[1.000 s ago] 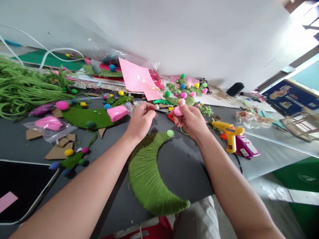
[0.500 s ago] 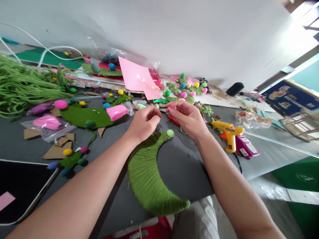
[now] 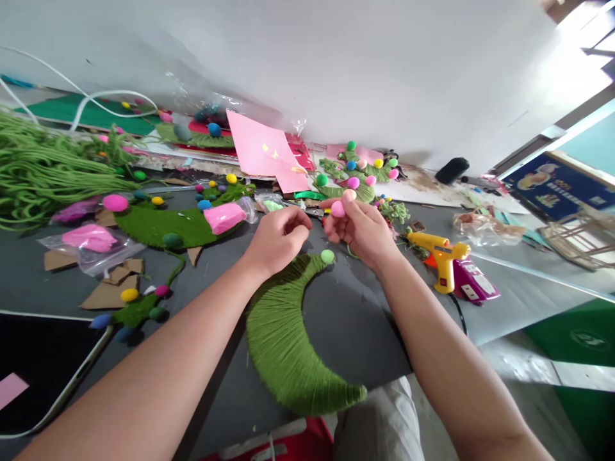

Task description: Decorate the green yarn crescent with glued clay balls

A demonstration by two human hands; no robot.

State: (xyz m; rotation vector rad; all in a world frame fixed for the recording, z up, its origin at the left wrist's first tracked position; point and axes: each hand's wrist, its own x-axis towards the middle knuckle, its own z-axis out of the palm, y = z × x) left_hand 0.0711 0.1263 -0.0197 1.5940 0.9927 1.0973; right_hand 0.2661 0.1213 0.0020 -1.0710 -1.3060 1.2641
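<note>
The green yarn-wrapped crescent (image 3: 283, 333) lies before me on the bench (image 3: 355, 314). Beyond, my left hand (image 3: 278, 238) curls, perhaps holding nothing; I can't tell whether its fingers meet. My right fingers (image 3: 350, 200) pinch a pink ball (image 3: 337, 209), seemingly being shaped, which calls for light pressure.

At eight o'clock, a dark-screened tablet (image 3: 57, 339) lies flat with a pink paper slip (image 3: 11, 390) on it. At ten, a looped white cable (image 3: 113, 93) runs near the wall (image 3: 365, 70). At eleven, a pink paper sheet (image 3: 254, 144) leans at a tilt. At two, a black object (image 3: 452, 170), not clearly identifiable. At three, a blue sign (image 3: 560, 192) with pictured food stands behind a slatted rack (image 3: 586, 240).
</note>
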